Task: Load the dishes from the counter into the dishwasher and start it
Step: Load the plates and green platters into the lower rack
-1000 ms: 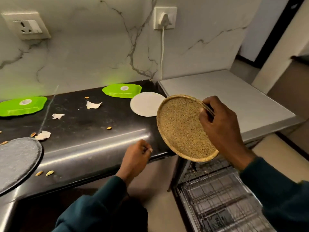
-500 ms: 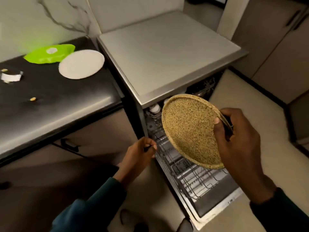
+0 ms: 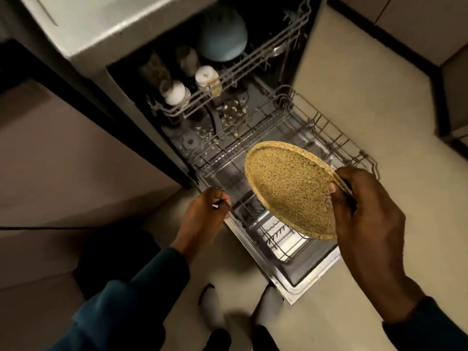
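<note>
Obs., head view, looking steeply down. My right hand (image 3: 364,214) grips the speckled tan plate (image 3: 288,191) at its right rim, thumb on the near face, fingers curled behind it. The plate is tilted, its face turned towards me and to the left, held in the air above the lower rack (image 3: 316,133) of the dishwasher (image 3: 106,44); it touches no wire that I can see.

My left hand (image 3: 205,214) is curled, fingers folded in, just beside the left front corner of the lower rack. A thin dark thing with a pale end shows between the fingertips; I cannot tell what it is, nor whether the hand truly holds it or touches the rack.

The dishwasher door (image 3: 304,277) lies open and flat over the floor (image 3: 379,97), with the lower rack pulled out onto it. The wires of this rack near the plate look bare. The upper rack (image 3: 228,79) sits partly out above and behind. It carries two upturned pale cups (image 3: 174,92) at its front left and a rounded blue-grey bowl (image 3: 222,36) further back; two darker glass-like items between them are too blurred to name.

Scattered pale bits lie on the tub floor under the upper rack. The grey top of the machine fills the upper left.

My feet in pale socks (image 3: 268,307) stand on the floor just before the door's front edge. Both sleeves are dark teal.
</note>
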